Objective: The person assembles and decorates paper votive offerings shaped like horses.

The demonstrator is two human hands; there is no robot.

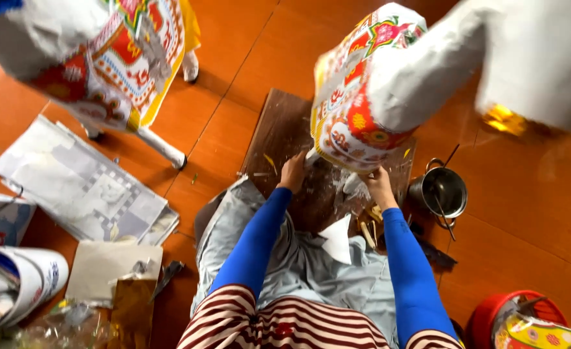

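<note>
A large paper figure (363,97), white with red, yellow and green patterned paper on it, stands over a dark wooden board (279,132) on the orange floor. My left hand (292,173) curls around the lower end of one thin white leg at the figure's near left. My right hand (379,184) grips another white, paper-wrapped leg (353,184) just beside it. Both arms wear blue sleeves. A white paper piece (337,240) lies on my grey lap, with several bamboo slivers (367,230) next to it.
A second patterned figure (104,52) on white legs stands at the upper left. A metal pot (442,190) with a stick in it sits right of the board. A red bucket (492,313) is at lower right. Printed sheets (79,187) and cardboard (111,265) lie at left.
</note>
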